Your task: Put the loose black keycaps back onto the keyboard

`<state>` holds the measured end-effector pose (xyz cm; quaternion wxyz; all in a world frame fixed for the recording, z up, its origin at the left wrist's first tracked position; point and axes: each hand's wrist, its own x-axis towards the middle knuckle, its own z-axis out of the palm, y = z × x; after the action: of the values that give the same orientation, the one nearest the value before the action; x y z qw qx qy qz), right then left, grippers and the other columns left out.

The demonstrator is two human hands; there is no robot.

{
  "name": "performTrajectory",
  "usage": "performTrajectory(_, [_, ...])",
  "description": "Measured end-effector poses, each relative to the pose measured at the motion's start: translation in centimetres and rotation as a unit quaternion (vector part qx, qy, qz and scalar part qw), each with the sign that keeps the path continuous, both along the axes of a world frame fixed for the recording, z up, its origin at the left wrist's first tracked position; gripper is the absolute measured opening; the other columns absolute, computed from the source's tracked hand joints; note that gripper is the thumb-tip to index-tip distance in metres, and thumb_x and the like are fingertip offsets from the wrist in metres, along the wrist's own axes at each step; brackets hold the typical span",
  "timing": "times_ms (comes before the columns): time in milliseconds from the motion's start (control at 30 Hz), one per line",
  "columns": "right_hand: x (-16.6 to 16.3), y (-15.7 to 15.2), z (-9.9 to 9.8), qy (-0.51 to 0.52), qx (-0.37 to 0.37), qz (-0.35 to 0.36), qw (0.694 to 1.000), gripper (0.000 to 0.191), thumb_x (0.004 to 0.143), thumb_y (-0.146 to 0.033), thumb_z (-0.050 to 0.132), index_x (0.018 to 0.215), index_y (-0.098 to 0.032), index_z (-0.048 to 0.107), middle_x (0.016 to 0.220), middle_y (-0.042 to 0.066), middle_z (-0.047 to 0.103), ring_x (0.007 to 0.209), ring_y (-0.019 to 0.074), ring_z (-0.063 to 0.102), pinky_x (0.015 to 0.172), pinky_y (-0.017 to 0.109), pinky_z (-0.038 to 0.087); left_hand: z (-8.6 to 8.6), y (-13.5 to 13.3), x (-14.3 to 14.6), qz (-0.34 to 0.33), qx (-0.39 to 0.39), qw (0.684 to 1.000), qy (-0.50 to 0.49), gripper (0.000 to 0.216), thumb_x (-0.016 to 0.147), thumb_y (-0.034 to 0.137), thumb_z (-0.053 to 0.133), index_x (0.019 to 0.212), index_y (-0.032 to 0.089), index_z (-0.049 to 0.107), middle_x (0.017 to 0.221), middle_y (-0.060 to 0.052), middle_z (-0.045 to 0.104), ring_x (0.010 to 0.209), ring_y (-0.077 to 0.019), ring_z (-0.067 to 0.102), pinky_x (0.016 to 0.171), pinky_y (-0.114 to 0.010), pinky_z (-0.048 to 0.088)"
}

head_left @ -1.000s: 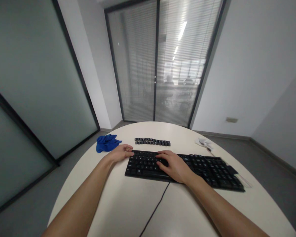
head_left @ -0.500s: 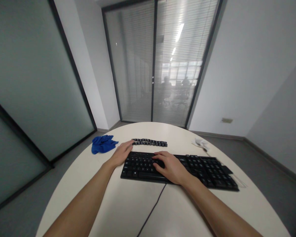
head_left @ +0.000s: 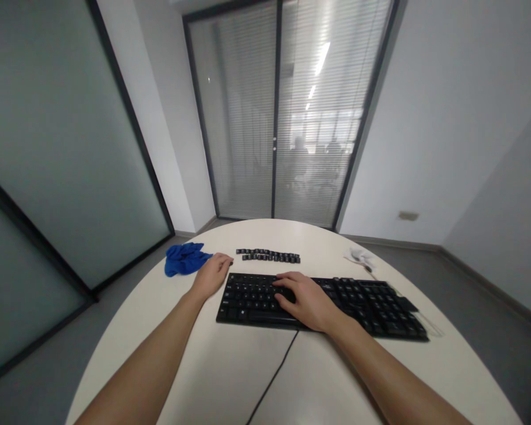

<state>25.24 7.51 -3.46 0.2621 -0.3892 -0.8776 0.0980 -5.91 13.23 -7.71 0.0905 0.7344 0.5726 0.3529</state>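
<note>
A black keyboard (head_left: 256, 316) lies across the round table, its top-left strip looking flatter than the lettered keys. My right hand (head_left: 307, 301) rests on its middle, thumb and fingers apart, with nothing visible held. Beyond the keyboard's left corner, my left hand (head_left: 213, 274) is closed, and a small black keycap (head_left: 231, 263) shows at its fingertips. Two rows of loose black keycaps (head_left: 269, 255) lie farther back, just right of that hand. The palm side of my left hand is hidden.
A crumpled blue cloth (head_left: 184, 260) lies left of my left hand. White cable and a pale bundle (head_left: 361, 257) sit at the table's right side. A black cord (head_left: 274, 375) runs from the keyboard toward me. Glass panels stand beyond the table (head_left: 212, 378).
My left hand has moved left, away from the loose rows, with a keycap at its fingertips. The nearer row has lost its leftmost keycap. My right hand stays put.
</note>
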Motion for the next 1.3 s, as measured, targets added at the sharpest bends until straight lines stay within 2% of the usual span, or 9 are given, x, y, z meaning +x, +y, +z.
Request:
performTrajectory(100, [0.0, -0.1, 0.2, -0.001, -0.002, 0.003, 1.000, 0.029, 0.091, -0.034, 0.061, 0.115, -0.022, 0.072, 0.123, 0.010, 0.069, 0.116, 0.0258, 0.062, 0.105, 0.043, 0.047, -0.2, 0.2, -0.6, 0.012, 0.007, 1.000, 0.002, 0.031, 0.093, 0.039, 0.051, 0.099, 0.020, 0.075, 0.108, -0.008, 0.072, 0.103, -0.0252, 0.065, 0.098, -0.038, 0.048])
performTrajectory(200, [-0.1, -0.3, 0.3, -0.004, -0.004, 0.007, 1.000, 0.029, 0.091, -0.033, 0.061, 0.115, -0.021, 0.072, 0.123, 0.010, 0.069, 0.116, 0.0257, 0.062, 0.106, 0.042, 0.047, -0.2, 0.1, -0.8, 0.021, 0.004, 1.000, -0.002, 0.025, 0.087, 0.035, 0.058, 0.100, 0.022, 0.075, 0.106, -0.007, 0.074, 0.099, -0.0257, 0.066, 0.094, -0.038, 0.049])
performTrajectory(300, [-0.1, -0.4, 0.4, -0.004, -0.004, 0.009, 1.000, 0.029, 0.091, -0.033, 0.061, 0.115, -0.021, 0.072, 0.123, 0.010, 0.069, 0.116, 0.0259, 0.062, 0.105, 0.043, 0.047, 0.0, -0.1, -0.5, 0.031, -0.009, 0.999, -0.016, 0.026, 0.085, 0.034, 0.059, 0.100, 0.021, 0.076, 0.098, -0.007, 0.075, 0.093, -0.0266, 0.068, 0.089, -0.040, 0.051])
performTrajectory(433, [-0.1, -0.3, 0.3, 0.000, -0.003, 0.008, 1.000, 0.028, 0.092, -0.033, 0.060, 0.115, -0.021, 0.072, 0.122, 0.009, 0.069, 0.115, 0.0252, 0.062, 0.105, 0.042, 0.047, 0.8, -0.8, 0.1, 0.016, -0.031, 0.998, -0.051, 0.032, 0.084, 0.035, 0.058, 0.106, 0.018, 0.074, 0.106, -0.009, 0.075, 0.098, -0.0261, 0.068, 0.091, -0.039, 0.051])
performTrajectory(567, [0.0, -0.2, 0.2, 0.002, 0.000, 0.007, 1.000, 0.028, 0.093, -0.034, 0.059, 0.115, -0.022, 0.072, 0.122, 0.009, 0.069, 0.114, 0.0255, 0.062, 0.104, 0.042, 0.047, 2.5, -1.7, 0.5, -0.047, -0.074, 0.994, -0.065, 0.028, 0.081, 0.037, 0.063, 0.099, 0.019, 0.076, 0.105, -0.008, 0.077, 0.102, -0.0256, 0.069, 0.097, -0.038, 0.049])
performTrajectory(700, [0.0, -0.2, 0.3, 0.002, -0.001, 0.010, 1.000, 0.027, 0.093, -0.034, 0.059, 0.114, -0.023, 0.072, 0.122, 0.009, 0.069, 0.115, 0.0258, 0.062, 0.105, 0.043, 0.047, 4.9, -2.5, 0.6, -0.093, -0.110, 0.988, -0.056, 0.024, 0.077, 0.037, 0.068, 0.092, 0.020, 0.078, 0.100, -0.008, 0.078, 0.100, -0.0268, 0.069, 0.096, -0.040, 0.050])
performTrajectory(900, [-0.1, -0.2, 0.3, 0.002, -0.006, 0.010, 1.000, 0.027, 0.093, -0.034, 0.059, 0.114, -0.022, 0.072, 0.123, 0.009, 0.069, 0.116, 0.0255, 0.062, 0.105, 0.042, 0.046, 7.8, -3.1, 0.6, -0.140, -0.184, 0.972, 0.041, 0.023, 0.077, 0.033, 0.067, 0.093, 0.021, 0.078, 0.096, -0.005, 0.079, 0.092, -0.0238, 0.071, 0.086, -0.033, 0.051])
performTrajectory(1033, [-0.1, -0.1, 0.1, 0.004, -0.003, 0.011, 1.000, 0.027, 0.094, -0.034, 0.058, 0.114, -0.022, 0.072, 0.123, 0.009, 0.069, 0.116, 0.0252, 0.062, 0.105, 0.042, 0.046, 7.9, -3.0, 0.8, -0.154, -0.217, 0.961, 0.078, 0.023, 0.076, 0.028, 0.066, 0.095, 0.020, 0.078, 0.094, -0.004, 0.079, 0.088, -0.0227, 0.072, 0.081, -0.030, 0.051])
performTrajectory(1300, [0.0, 0.0, -0.2, 0.006, -0.004, 0.005, 1.000, 0.027, 0.094, -0.034, 0.058, 0.114, -0.023, 0.072, 0.123, 0.010, 0.068, 0.116, 0.0262, 0.061, 0.105, 0.044, 0.047, 7.6, -2.8, 1.3, -0.142, -0.195, 0.962, 0.128, 0.023, 0.074, 0.022, 0.067, 0.093, 0.024, 0.079, 0.091, -0.003, 0.080, 0.084, -0.0229, 0.072, 0.074, -0.029, 0.050])
